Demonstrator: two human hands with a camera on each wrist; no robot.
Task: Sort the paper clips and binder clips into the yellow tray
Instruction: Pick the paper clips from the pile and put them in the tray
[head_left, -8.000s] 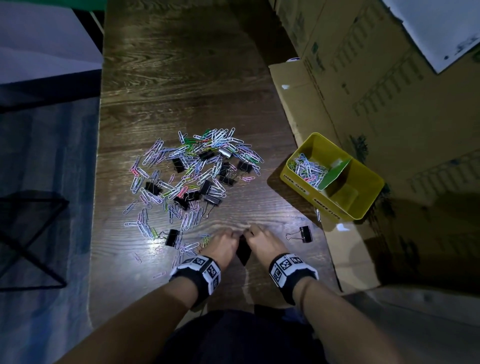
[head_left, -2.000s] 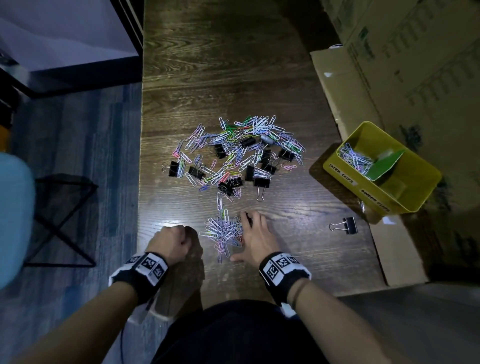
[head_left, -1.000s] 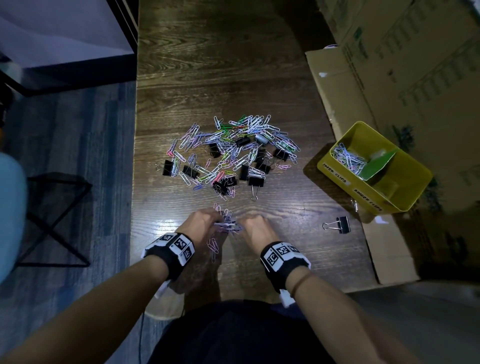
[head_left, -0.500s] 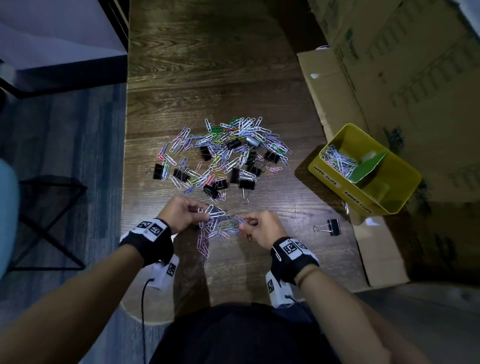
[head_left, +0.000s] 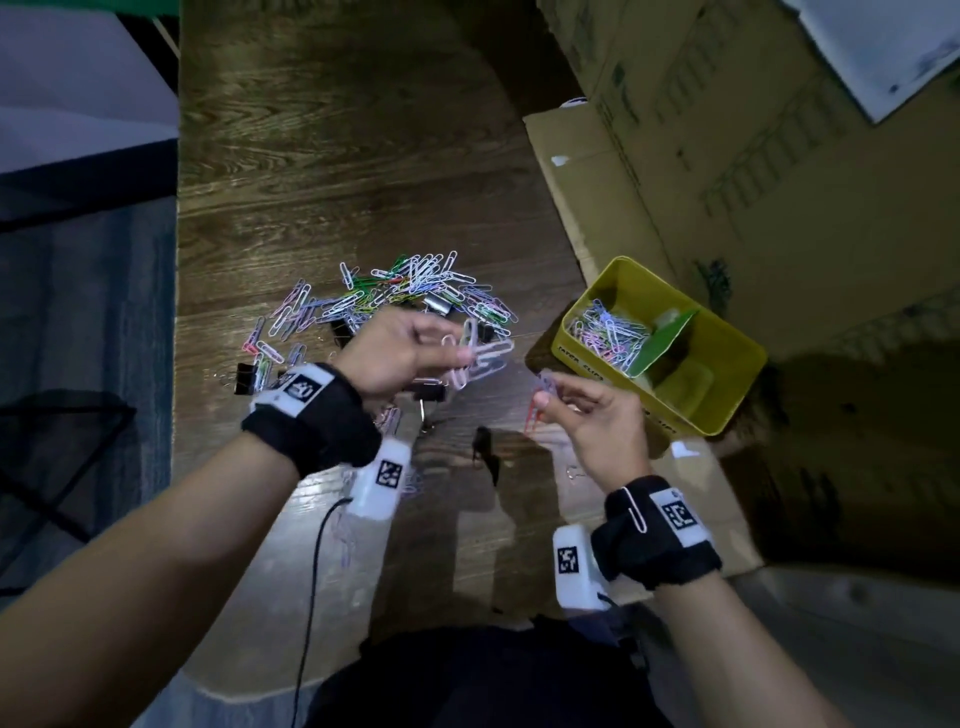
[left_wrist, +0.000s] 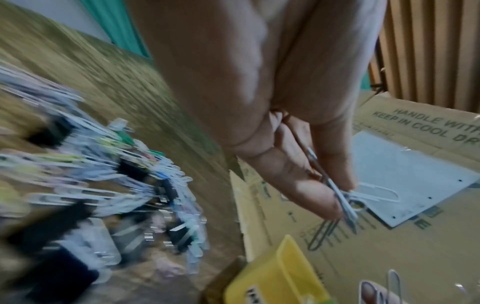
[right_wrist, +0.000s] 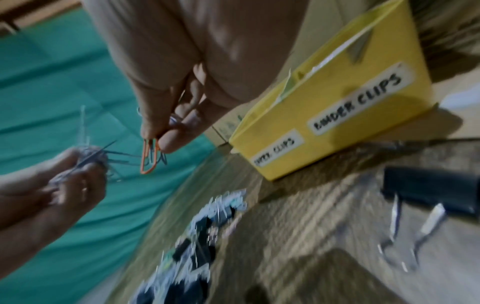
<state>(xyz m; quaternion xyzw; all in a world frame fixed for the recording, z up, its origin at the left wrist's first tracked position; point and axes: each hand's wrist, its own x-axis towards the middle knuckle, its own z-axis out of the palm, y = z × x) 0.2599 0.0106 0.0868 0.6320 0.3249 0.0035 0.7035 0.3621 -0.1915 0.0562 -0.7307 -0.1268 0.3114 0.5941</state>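
My left hand (head_left: 457, 348) is raised above the table and grips a bunch of pale paper clips (head_left: 480, 356); the left wrist view shows them pinched at the fingertips (left_wrist: 324, 197). To its right my right hand (head_left: 545, 400) pinches a few paper clips, an orange one (right_wrist: 149, 158) hanging lowest. The yellow tray (head_left: 737, 384) stands just right of both hands, with paper clips (head_left: 608, 332) in its left compartment and a green divider (head_left: 662, 343). The mixed pile of paper clips and black binder clips (head_left: 395, 301) lies behind my left hand.
A lone black binder clip (right_wrist: 428, 193) lies on the wood near the tray's front wall (right_wrist: 337, 115), labelled for paper and binder clips. Cardboard boxes (head_left: 727, 156) close off the right side. The table's left edge (head_left: 177, 312) drops to the floor. One paper clip (head_left: 636, 512) clings to my right wristband.
Both hands gathered paper clips off the table, lifted them and moved right toward the yellow tray. Half a second ago they were still low over the small heap.
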